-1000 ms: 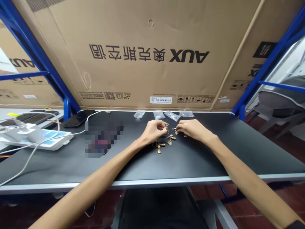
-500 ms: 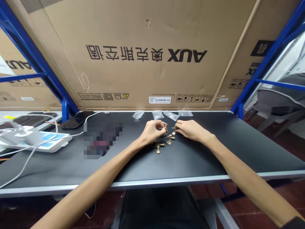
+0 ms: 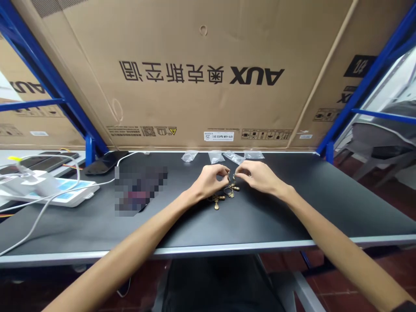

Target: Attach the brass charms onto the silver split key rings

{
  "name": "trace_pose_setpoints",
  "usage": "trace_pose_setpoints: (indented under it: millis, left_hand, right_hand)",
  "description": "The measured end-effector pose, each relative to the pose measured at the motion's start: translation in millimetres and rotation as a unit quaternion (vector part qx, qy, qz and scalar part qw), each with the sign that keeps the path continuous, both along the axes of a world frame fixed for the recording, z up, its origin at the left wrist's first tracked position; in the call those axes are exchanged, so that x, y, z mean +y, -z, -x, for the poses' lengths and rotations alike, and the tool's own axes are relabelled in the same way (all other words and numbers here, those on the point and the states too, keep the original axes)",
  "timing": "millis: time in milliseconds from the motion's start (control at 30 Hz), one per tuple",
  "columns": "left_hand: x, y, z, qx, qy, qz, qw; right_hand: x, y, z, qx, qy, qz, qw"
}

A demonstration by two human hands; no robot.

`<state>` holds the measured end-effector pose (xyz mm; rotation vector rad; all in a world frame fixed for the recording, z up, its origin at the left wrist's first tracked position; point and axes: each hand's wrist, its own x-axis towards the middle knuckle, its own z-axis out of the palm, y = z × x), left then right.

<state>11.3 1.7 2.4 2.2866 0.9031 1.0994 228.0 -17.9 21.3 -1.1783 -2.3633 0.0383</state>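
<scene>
My left hand (image 3: 209,179) pinches a small metal keyring (image 3: 229,177) between thumb and fingertips, just above the black tabletop. Facing it, my right hand (image 3: 261,177) is closed in a pinch on a small gold-coloured metal piece (image 3: 234,176); its exact shape is too small to tell. A narrow gap separates the fingertips of both hands. Below them lies a keychain (image 3: 231,194) with a dark ring and brass-coloured charms. Another keychain (image 3: 216,206) with a drop-shaped charm rests nearer to me, its ring partly hidden by my left hand.
Several clear plastic bags (image 3: 216,157) lie along the table's back edge, before a large cardboard box (image 3: 182,108). At left are a phone (image 3: 105,164), a blurred-out object (image 3: 139,193), a white power strip (image 3: 73,197) and cables. Blue posts (image 3: 328,151) flank the table.
My right hand has lifted slightly and moved a little closer to the left, raising its gold-coloured piece. The left hand has shifted slightly right. The keychains on the table stay put.
</scene>
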Motion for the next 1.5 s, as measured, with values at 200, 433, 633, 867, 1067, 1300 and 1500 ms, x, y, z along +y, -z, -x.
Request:
trace_pose_setpoints:
  millis: [200, 433, 633, 867, 1067, 1300, 1500]
  left_hand:
    - [-4.7, -0.4, -2.4, 0.034, 0.010, -0.027, 0.999]
    - [-4.5, -0.9, -3.2, 0.018, -0.010, -0.019, 1.000]
    - [-4.2, 1.7, -3.6, -0.024, 0.001, 0.030, 0.999]
    - [2.7, 0.1, -1.5, -0.095, -0.006, 0.081, 0.992]
    - [5.9, -3.8, 2.7, -0.118, 0.025, 0.126, 0.985]
    - [5.1, -0.7, 1.7, -0.126, 0.031, 0.136, 0.982]
    - [2.0, -1.2, 0.6, -0.118, 0.040, 0.115, 0.986]
  right_hand:
    - [-6.6, 3.6, 13.3, 0.060, 0.009, 0.000, 0.998]
    - [-5.5, 6.3, 14.4, 0.077, 0.008, -0.020, 0.997]
    - [-7.0, 7.2, 12.7, 0.003, -0.013, -0.051, 0.999]
    - [10.1, 9.1, -6.4, -0.051, 0.067, -0.067, 0.994]
    - [25.1, 25.0, -8.2, -0.074, 0.042, -0.031, 0.996]
    - [15.0, 18.1, 5.7, 0.052, 0.033, -0.008, 0.998]
    - [1.5, 4.2, 14.5, 0.191, 0.018, 0.045, 0.980]
